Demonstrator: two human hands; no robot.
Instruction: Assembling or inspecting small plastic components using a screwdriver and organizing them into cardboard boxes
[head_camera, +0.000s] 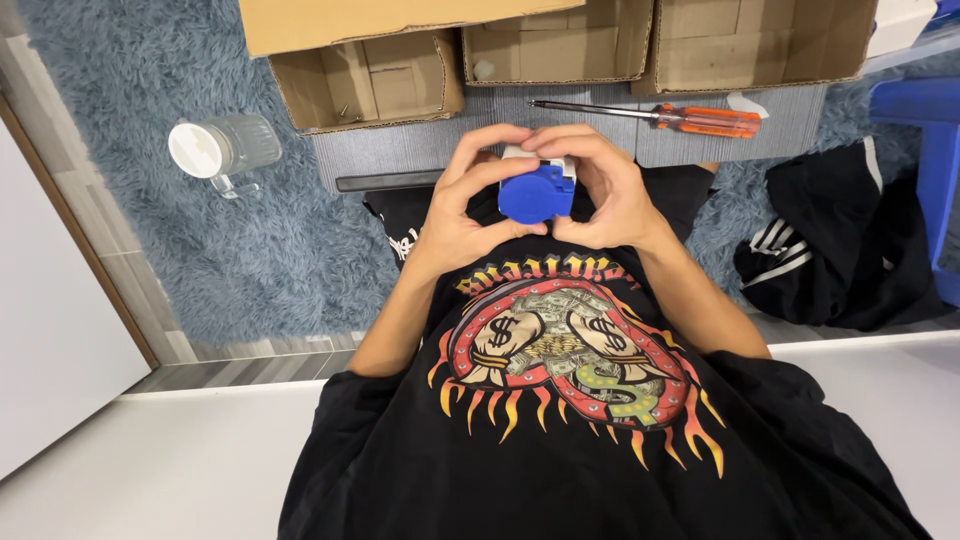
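Left hand (462, 205) and right hand (600, 190) both closed around a blue-and-white plug socket (537, 190); orange-handled screwdriver (665, 117) lies beyond the socket, near cardboard boxes (560, 45).

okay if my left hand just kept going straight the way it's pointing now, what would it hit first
The left hand points up and inward, its fingers already wrapped on the blue and white plug part. Past that, probably the right hand gripping the other side; depth is unclear.
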